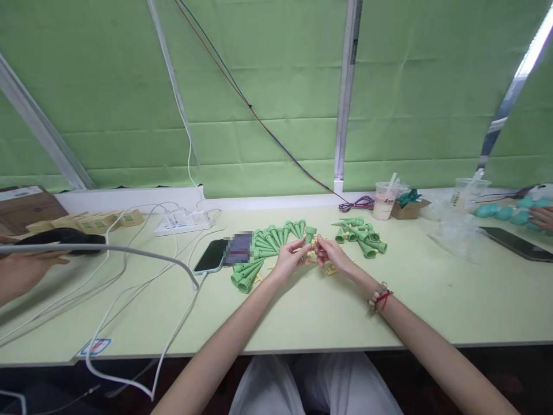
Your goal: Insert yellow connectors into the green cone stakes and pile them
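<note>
The pale tabletop (415,305) spans the lower frame. Tapered green plastic cones (268,244) lie left and right of centre. Between them, the left hand (291,257) pinches an upright hollow cone (310,231); the right hand (333,253) has its fingers bunched just beside it, and whether they grip anything I cannot tell. That cone looks light, stiff and smooth, probably best held below its rim. Small yellow pieces (332,270) lie by the hands.

Worktop (345,323) tally. Phones: two, left phone (211,256), right phone (521,244) near right edge. Back edge: two plastic cups (383,204), one power strip (184,223), one small open carton (406,211). Green cones (367,249): twenty-plus, overlapping, exact number unclear. Yellow pieces (332,270): several, too small to count.
</note>
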### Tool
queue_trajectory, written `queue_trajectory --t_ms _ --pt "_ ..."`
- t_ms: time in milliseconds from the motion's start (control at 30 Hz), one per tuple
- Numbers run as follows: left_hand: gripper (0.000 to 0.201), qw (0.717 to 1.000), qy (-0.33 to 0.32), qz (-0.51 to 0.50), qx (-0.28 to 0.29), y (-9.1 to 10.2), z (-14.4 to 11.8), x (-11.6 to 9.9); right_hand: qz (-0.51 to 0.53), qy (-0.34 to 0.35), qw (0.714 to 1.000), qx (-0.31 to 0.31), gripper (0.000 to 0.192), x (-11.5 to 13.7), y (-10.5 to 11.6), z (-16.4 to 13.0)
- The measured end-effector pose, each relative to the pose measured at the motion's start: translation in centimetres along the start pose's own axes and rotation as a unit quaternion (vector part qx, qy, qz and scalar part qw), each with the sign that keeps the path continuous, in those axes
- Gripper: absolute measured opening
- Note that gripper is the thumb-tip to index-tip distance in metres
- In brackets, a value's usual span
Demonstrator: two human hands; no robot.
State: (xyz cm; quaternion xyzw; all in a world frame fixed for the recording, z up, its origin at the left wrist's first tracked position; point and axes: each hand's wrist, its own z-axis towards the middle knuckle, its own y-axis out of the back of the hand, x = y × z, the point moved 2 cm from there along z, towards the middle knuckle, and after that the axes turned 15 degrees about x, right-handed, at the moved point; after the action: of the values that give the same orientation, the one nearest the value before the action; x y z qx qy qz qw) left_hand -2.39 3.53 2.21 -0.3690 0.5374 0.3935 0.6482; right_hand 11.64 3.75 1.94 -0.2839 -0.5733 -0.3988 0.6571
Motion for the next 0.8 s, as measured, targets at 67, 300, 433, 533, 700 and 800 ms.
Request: queue_trajectory --t_ms 67,300,433,533,700,800 --pt "0.064 1.0 0.005 -0.007 0.001 0.3 0.1 0.2 -0.137 0.032 0.989 -0.05 0.041 0.2 0.2 -0.4" --pt "0.039 0.999 0.021 -0.004 0.046 0.3 -0.1 0.1 -0.43 0.099 0.892 -0.092 0.028 0.8 0.9 -1.2" --pt "0.036 0.997 0.039 -0.018 0.069 -0.4 -0.4 0.1 -0.505 0.077 0.855 -0.09 0.027 1.0 1.2 -1.3" --pt "0.037 0.995 0.05 -0.016 0.08 -0.7 -0.5 0.0 -0.556 0.07 0.823 -0.092 0.025 1.0 1.3 -1.3" --pt "0.039 0.996 0.038 0.01 0.085 -0.5 -0.4 0.1 -0.576 0.06 0.808 -0.109 0.026 0.6 1.0 -1.3" --pt "0.043 0.997 0.049 -0.008 0.066 -0.5 -0.5 0.3 -0.529 0.06 0.839 -0.111 0.026 0.3 0.7 -1.4"
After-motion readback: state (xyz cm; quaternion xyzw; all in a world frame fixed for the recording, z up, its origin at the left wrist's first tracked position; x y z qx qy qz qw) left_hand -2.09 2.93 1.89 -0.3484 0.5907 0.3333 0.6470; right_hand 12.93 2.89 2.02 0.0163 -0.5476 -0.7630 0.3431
